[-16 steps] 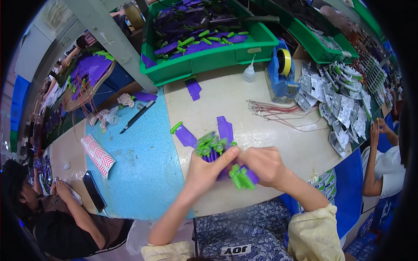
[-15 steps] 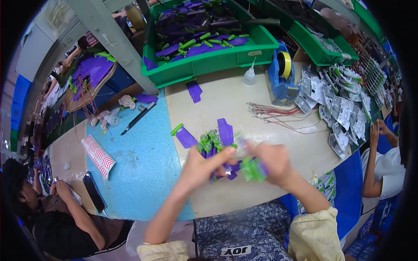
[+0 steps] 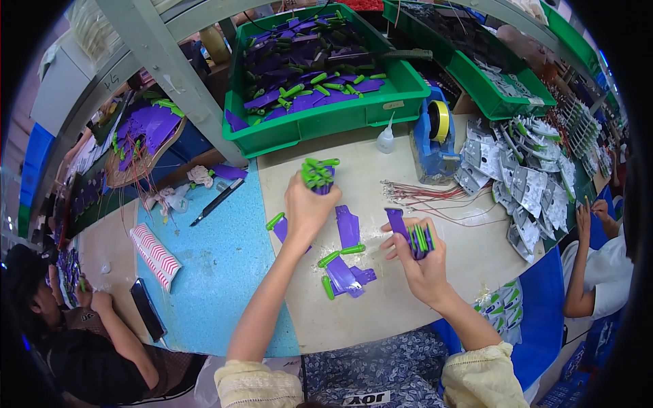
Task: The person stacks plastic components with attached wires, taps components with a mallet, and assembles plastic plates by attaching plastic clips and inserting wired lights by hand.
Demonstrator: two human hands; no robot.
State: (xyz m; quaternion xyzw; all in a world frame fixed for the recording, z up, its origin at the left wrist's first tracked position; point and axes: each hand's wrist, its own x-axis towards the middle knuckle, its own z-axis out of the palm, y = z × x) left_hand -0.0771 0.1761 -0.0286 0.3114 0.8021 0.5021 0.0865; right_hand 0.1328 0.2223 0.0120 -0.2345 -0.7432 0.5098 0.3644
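Beige worktop below the green bin: the left hand, clamped on a bundle of green-and-purple pieces, has lifted binward from the loose pieces, parting from the right hand, which grips another piece.

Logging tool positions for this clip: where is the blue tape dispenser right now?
In the head view, the blue tape dispenser stands on the beige table, right of centre, beside the small glue bottle, just below the green bin.

Left hand raised forward, fingers closed; right hand nearer body, fingers curled shut
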